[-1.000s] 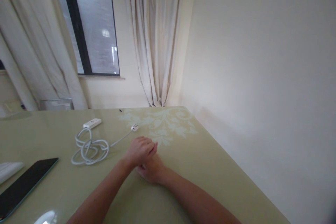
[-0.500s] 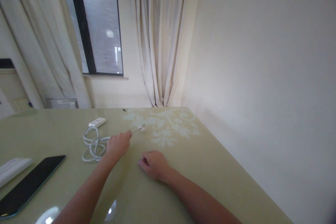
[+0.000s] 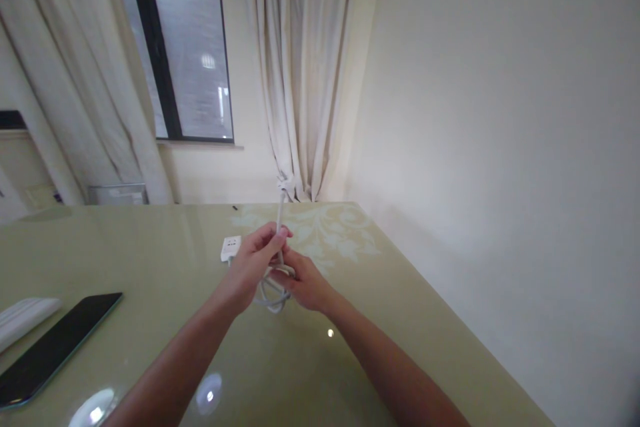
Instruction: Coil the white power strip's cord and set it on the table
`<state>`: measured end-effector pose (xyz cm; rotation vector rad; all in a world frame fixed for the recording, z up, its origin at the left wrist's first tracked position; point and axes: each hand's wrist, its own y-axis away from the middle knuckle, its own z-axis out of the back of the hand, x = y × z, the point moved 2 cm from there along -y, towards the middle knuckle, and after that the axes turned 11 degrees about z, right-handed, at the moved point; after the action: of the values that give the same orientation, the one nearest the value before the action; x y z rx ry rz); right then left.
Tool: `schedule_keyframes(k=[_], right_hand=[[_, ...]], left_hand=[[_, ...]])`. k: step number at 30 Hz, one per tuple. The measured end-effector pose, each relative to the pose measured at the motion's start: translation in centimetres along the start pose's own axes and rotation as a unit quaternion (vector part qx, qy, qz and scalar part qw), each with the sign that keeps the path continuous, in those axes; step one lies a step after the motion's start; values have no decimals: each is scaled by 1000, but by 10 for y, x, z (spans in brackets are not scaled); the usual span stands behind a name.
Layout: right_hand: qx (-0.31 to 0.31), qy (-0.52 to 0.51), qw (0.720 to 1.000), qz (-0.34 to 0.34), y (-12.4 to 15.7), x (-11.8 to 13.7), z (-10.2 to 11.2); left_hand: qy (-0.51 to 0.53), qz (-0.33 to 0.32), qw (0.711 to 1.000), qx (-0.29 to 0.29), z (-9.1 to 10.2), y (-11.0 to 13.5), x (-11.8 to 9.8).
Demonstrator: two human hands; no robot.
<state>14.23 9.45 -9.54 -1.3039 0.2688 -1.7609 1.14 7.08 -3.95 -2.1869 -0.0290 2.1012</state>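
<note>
My left hand (image 3: 255,260) is closed round a white cable (image 3: 279,217), holding its plug end (image 3: 284,184) upright above the table. My right hand (image 3: 303,280) is closed on the tangled loops of the same cable (image 3: 273,295), just below and to the right of the left hand. The cable's white power strip end (image 3: 231,248) lies on the table just left of my left hand. Both hands hover over the middle of the glossy green table (image 3: 150,247).
A black tablet (image 3: 55,348) and a white flat object (image 3: 23,320) lie at the table's left edge. A wall runs along the table's right side. Curtains (image 3: 295,73) and a window (image 3: 175,47) stand behind the far edge.
My left hand reached to the cable, then pulled it toward the middle and lifted the plug end. My right hand left the table and took hold of the loops. The power strip slid right.
</note>
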Motion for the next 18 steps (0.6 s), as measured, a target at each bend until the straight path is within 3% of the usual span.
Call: schedule_keyframes(k=[3,7,10,18], right_hand=[[-38,-48,996,-60,-5,8,9],[-106,-156,969,-162,-8,9,18],[-172,-158,958,-165,-10,15,26],[-226,-262,923,-168,-13,32,37]], left_hand=[[40,5,999,-23,10,0,-8],[-95,-43,993,-53,27,-5,-14],[-140,-44,989,-15,31,-11,-8],[-190,-83,976,57,31,-19,9]])
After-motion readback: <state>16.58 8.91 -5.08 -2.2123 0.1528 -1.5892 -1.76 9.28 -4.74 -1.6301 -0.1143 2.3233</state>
